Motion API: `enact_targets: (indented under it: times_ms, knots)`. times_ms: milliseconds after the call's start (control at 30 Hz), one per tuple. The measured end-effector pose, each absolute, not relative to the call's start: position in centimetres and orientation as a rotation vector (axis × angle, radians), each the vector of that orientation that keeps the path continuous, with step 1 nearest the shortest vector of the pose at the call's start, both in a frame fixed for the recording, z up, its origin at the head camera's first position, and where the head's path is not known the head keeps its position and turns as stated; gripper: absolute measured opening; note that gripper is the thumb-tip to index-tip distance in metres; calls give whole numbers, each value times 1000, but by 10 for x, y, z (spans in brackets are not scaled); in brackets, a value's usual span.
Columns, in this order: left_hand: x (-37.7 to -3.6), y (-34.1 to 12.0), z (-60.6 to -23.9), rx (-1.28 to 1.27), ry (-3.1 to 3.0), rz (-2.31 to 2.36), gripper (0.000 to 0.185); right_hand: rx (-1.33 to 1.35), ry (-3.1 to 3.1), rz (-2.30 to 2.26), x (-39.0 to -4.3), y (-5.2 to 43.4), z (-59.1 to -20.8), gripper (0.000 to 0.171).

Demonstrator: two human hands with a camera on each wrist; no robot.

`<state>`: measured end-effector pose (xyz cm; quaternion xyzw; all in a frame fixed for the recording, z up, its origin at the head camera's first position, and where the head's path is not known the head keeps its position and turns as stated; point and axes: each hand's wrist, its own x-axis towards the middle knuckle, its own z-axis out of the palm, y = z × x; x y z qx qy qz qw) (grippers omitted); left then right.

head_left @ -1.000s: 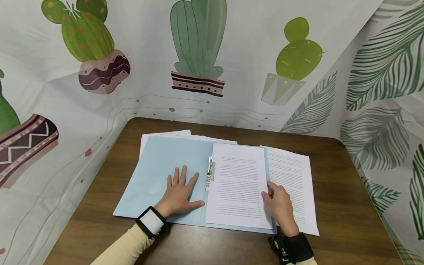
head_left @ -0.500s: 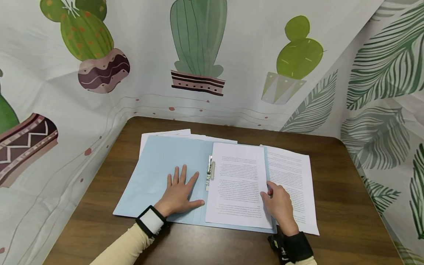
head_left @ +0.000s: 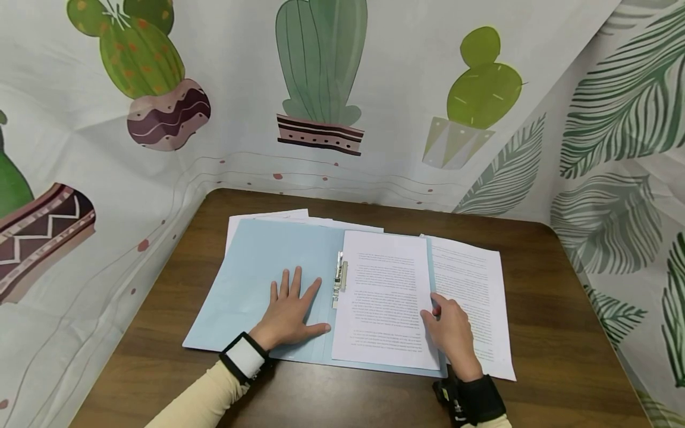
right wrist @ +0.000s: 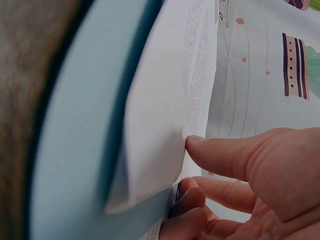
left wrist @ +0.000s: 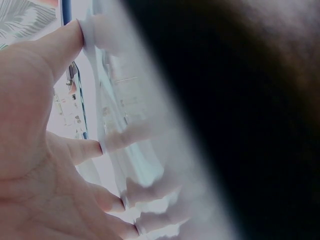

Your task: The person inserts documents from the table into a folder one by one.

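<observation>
**Hands on open folder at desk**

A light blue folder (head_left: 267,279) lay open at the centre of the frame on the brown desk (head_left: 556,333). The left hand (head_left: 289,315) rested flat on the folder's left flap, fingers (head_left: 295,284) spread and straight. The right hand (head_left: 452,333) held the right edge of the printed sheet (head_left: 385,291) in the folder, thumb and curled fingers pinching it. A second printed sheet (head_left: 476,285) lay under that hand, toward the right. A metal clip (head_left: 340,278) sat at the fold.
</observation>
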<state>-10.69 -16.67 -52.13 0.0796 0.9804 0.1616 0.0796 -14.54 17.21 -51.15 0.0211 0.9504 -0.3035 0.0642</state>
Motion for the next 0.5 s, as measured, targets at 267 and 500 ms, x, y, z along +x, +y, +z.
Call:
enact_targets:
  times_ms: [267,500]
  knots:
    - [-107,-167,-521,234,2930,496,100,65,2872,-915,-146,172,-511,53]
    - [-108,-166,-520,239,2927,484,100,66,2872,-905,-146,172,-512,53]
